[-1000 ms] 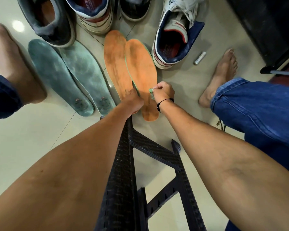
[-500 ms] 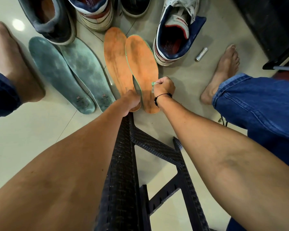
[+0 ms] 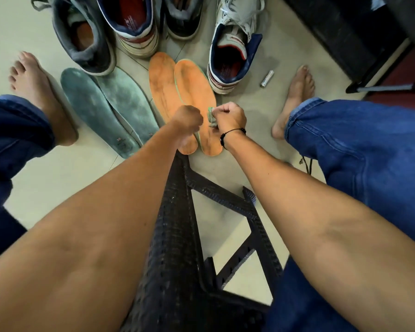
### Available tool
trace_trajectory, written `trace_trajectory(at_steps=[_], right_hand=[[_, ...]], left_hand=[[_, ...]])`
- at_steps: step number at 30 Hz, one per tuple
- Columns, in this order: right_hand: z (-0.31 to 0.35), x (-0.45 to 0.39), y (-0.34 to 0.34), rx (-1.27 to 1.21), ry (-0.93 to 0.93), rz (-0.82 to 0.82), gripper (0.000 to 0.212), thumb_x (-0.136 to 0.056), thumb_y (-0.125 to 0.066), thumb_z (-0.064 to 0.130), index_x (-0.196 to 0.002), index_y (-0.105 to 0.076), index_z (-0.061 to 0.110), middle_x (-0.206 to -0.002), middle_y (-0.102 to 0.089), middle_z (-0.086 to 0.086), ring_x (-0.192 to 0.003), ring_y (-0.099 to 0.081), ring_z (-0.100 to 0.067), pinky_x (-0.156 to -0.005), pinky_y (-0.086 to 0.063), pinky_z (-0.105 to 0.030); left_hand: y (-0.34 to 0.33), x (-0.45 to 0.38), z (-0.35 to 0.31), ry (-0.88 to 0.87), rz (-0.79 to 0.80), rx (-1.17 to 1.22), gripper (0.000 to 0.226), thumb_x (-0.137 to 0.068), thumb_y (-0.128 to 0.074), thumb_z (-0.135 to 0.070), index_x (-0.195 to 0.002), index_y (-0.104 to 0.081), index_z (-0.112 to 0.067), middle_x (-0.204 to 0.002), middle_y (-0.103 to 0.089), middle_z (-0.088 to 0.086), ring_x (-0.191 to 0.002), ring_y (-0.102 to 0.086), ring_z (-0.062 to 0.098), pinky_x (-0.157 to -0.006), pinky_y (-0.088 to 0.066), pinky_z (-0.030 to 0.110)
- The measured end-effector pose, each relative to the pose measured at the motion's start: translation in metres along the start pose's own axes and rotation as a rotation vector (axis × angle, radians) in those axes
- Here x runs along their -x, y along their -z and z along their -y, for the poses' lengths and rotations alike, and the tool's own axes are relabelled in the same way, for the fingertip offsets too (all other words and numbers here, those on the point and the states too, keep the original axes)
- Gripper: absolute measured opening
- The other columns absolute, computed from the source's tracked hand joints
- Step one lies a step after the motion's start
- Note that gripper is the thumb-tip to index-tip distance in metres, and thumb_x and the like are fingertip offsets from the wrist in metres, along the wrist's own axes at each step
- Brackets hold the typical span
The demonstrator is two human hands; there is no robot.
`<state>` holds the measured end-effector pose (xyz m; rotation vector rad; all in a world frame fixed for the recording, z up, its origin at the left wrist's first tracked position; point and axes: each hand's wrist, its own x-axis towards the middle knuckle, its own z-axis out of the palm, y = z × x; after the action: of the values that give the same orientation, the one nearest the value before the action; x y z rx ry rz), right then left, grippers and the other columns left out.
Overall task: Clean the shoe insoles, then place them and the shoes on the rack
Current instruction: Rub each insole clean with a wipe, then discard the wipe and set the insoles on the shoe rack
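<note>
your right hand (image 3: 229,116), which half a second ago pinched the small greenish cloth (image 3: 210,115) at the side of the right orange insole (image 3: 195,97), now presses that cloth onto the insole's heel half, fingers curled round it; your left hand (image 3: 187,119), earlier resting at the heel of the left orange insole (image 3: 162,82), is now a closed fist above the gap between the two orange insoles, and whether it holds or touches anything cannot be told. the view now takes in more of the shoes. counted: two orange insoles, side by side and touching, on the tiled floor (image 3: 58,183); two grey-green insoles (image 3: 106,104) to their left, overlapping; four shoes beyond them, namely a grey shoe (image 3: 86,37), a navy and white shoe (image 3: 134,25), a dark shoe (image 3: 182,17) and a white laced shoe (image 3: 233,49); one small silver cylinder (image 3: 267,78) beside the white laced shoe; two bare feet (image 3: 38,92); one black stool (image 3: 182,248) beneath your arms
</note>
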<state>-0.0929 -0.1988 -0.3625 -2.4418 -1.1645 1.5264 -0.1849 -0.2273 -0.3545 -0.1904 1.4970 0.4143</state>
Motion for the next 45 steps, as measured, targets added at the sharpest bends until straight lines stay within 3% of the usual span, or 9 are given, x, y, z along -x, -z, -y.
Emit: trace_trajectory(at_steps=[4,11,15,19,22,26,28,36,45], right_hand=[[0.014,0.021,0.011,0.037,0.053,0.015,0.024,-0.074,-0.066,0.016,-0.06,-0.047,0.021,-0.081,-0.065,-0.01,-0.075,-0.064,-0.031,-0.064,-0.054,-0.034],[0.039,0.055,0.056,-0.083,0.165,0.016,0.033,-0.078,-0.05,-0.005,-0.061,-0.05,0.023,-0.069,-0.055,0.005,-0.066,-0.054,-0.019,-0.046,-0.044,-0.016],[0.053,0.076,0.092,-0.322,0.082,0.09,0.039,-0.068,-0.04,-0.017,-0.055,-0.061,0.013,-0.071,-0.061,-0.015,-0.072,-0.06,-0.032,-0.077,-0.056,-0.047],[0.057,0.107,0.127,-0.378,0.164,0.178,0.039,-0.072,-0.038,-0.025,-0.067,-0.059,0.008,-0.076,-0.061,-0.017,-0.072,-0.06,-0.028,-0.072,-0.056,-0.041],[0.056,0.132,0.156,-0.134,0.379,0.022,0.03,-0.07,-0.062,-0.008,-0.069,-0.059,0.022,-0.082,-0.067,-0.013,-0.079,-0.063,-0.028,-0.082,-0.054,-0.047],[0.058,0.165,0.211,0.0,0.592,-0.158,0.028,-0.078,-0.068,0.011,-0.105,-0.062,0.017,-0.094,-0.063,0.001,-0.082,-0.059,-0.014,-0.07,-0.047,-0.02],[0.056,0.18,0.244,0.006,0.68,-0.255,0.028,-0.079,-0.068,0.016,-0.107,-0.065,0.015,-0.097,-0.065,0.002,-0.088,-0.06,-0.013,-0.082,-0.047,-0.023],[0.046,0.194,0.371,-0.418,0.725,-0.551,0.018,-0.075,-0.07,0.013,-0.073,-0.053,0.02,-0.068,-0.053,0.014,-0.061,-0.047,0.0,-0.06,-0.037,-0.013],[0.023,0.148,0.515,-0.574,0.663,-0.73,0.024,-0.074,-0.071,0.007,-0.091,-0.057,0.017,-0.074,-0.054,0.014,-0.065,-0.05,0.002,-0.064,-0.04,-0.01]], left_hand=[[-0.003,0.029,-0.004,-0.208,-0.097,-0.107,0.026,-0.094,-0.043,-0.002,-0.072,-0.046,-0.015,-0.068,-0.052,0.007,-0.042,-0.054,0.009,-0.044,-0.038,0.02],[-0.022,0.089,-0.006,-0.358,-0.063,0.127,0.024,-0.09,-0.05,0.006,-0.075,-0.05,-0.013,-0.065,-0.054,0.006,-0.043,-0.053,0.009,-0.042,-0.044,0.016],[-0.037,0.124,-0.01,-0.528,-0.057,0.086,0.028,-0.087,-0.048,0.01,-0.071,-0.05,-0.014,-0.063,-0.052,0.004,-0.047,-0.048,0.009,-0.044,-0.04,0.015],[-0.052,0.157,-0.01,-0.623,-0.028,0.144,0.028,-0.085,-0.046,0.014,-0.072,-0.055,-0.009,-0.063,-0.054,0.007,-0.036,-0.048,0.002,-0.041,-0.04,0.014],[-0.065,0.186,-0.008,-0.688,0.028,0.131,0.028,-0.084,-0.044,0.015,-0.08,-0.063,-0.005,-0.059,-0.06,0.004,-0.047,-0.052,0.009,-0.045,-0.041,0.017],[-0.095,0.233,-0.008,-0.793,0.152,0.126,0.031,-0.089,-0.038,0.012,-0.097,-0.062,-0.006,-0.071,-0.062,0.003,-0.056,-0.054,0.006,-0.051,-0.043,0.014],[-0.116,0.255,-0.011,-0.839,0.232,0.113,0.034,-0.09,-0.036,0.012,-0.097,-0.063,-0.007,-0.075,-0.064,0.002,-0.064,-0.055,0.008,-0.06,-0.045,0.017],[-0.241,0.34,-0.025,-0.929,0.527,-0.048,0.041,-0.087,-0.03,0.015,-0.113,-0.059,0.0,-0.091,-0.066,0.005,-0.076,-0.064,0.009,-0.071,-0.052,0.016],[-0.387,0.362,-0.047,-0.88,0.627,-0.207,0.047,-0.089,-0.027,0.014,-0.129,-0.049,0.003,-0.125,-0.061,0.015,-0.114,-0.06,0.022,-0.1,-0.046,0.031]])
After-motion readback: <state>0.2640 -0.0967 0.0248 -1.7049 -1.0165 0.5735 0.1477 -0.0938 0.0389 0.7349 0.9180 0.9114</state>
